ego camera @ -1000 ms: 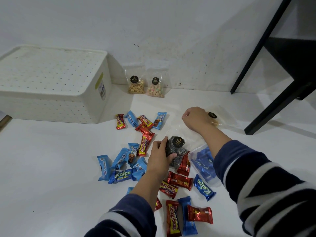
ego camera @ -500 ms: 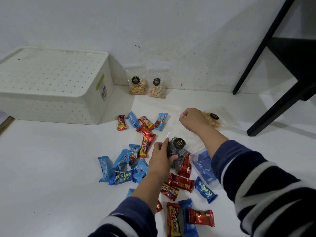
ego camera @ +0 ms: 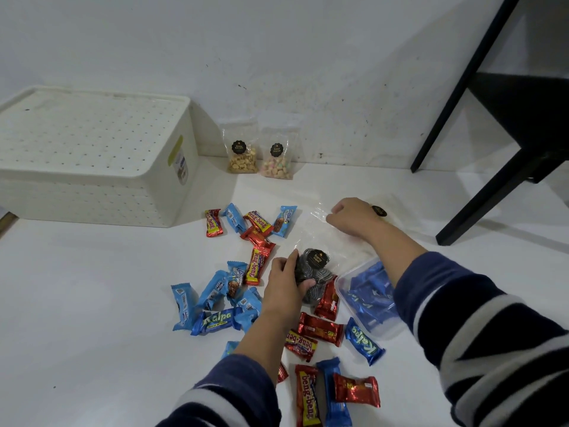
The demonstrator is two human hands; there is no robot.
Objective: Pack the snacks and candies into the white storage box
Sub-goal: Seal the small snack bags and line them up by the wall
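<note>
Nearest us, at the white floor's (ego camera: 77, 303) near edge, lie glossy foil bars: a red-and-yellow beng-beng bar (ego camera: 307, 396), a crinkled red bar (ego camera: 357, 391) and a blue Kalpa bar (ego camera: 364, 341). Our left hand (ego camera: 286, 286) curls around the bottom of a clear crinkly bag of dark striped biscuits (ego camera: 314, 269) with a round black label. Left of it sprawls a cluster of blue wrappers (ego camera: 215, 298). To the right a clear, rounded plastic tub (ego camera: 366, 298) holds more blue bars. Our right hand (ego camera: 354, 215) pinches the bag's transparent top, fingers bent. Beyond, four small bars (ego camera: 251, 223) sit close together. Farther left stands the white storage box (ego camera: 92, 155), rectangular, dotted with small holes, its lid on. Against the far wall lean two clear pouches, one of tan nuts (ego camera: 241, 155), one of pastel candies (ego camera: 277, 160). Black furniture legs (ego camera: 492, 167) rise at the far right.
</note>
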